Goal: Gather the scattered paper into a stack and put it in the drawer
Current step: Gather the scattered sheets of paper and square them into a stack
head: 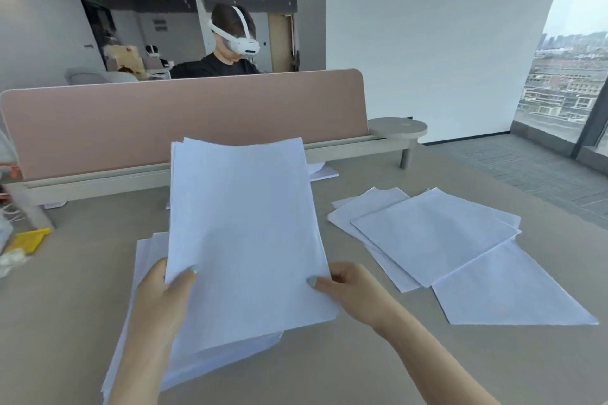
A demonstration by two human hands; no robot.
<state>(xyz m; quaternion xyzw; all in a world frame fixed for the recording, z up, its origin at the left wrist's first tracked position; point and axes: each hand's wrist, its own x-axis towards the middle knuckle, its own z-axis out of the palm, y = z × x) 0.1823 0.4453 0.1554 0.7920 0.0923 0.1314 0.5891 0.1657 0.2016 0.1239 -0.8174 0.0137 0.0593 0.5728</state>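
Fingers of both hands pinch a held sheaf of paper (pixel 243 233) by its lower corners: the left hand (pixel 164 299) has its thumb on the front face near the bottom left, and the right hand (pixel 352 289) has its thumb on the bottom right, the other fingers hidden behind the sheets. That sheaf is lifted and tilted up toward the person, above a rough pile of paper (pixel 204 362) lying on the beige table (pixel 362 371). To the right, more loose sheets (pixel 441 240) lie fanned and overlapping flat on the same table, well apart from the held ones. A pink divider panel (pixel 184 122) runs along the far edge, with another person in a white headset (pixel 241 39) seated behind it. A yellow item (pixel 31 240) sits at the left edge. White wall stands beyond, and a tall window (pixel 572 76) on the right looks over city rooftops.
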